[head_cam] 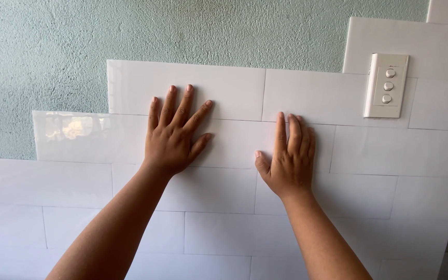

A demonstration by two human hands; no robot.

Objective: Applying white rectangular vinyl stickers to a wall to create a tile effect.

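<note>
Both hands flat on white wall tile, left hand fingers spread, right hand fingers together, nothing gripped

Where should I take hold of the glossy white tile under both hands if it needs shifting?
At its free left end, from the left. The glossy tile lies flat on the wall; only that end and part of its top edge border bare plaster. Left hand and right hand press flat.
</note>
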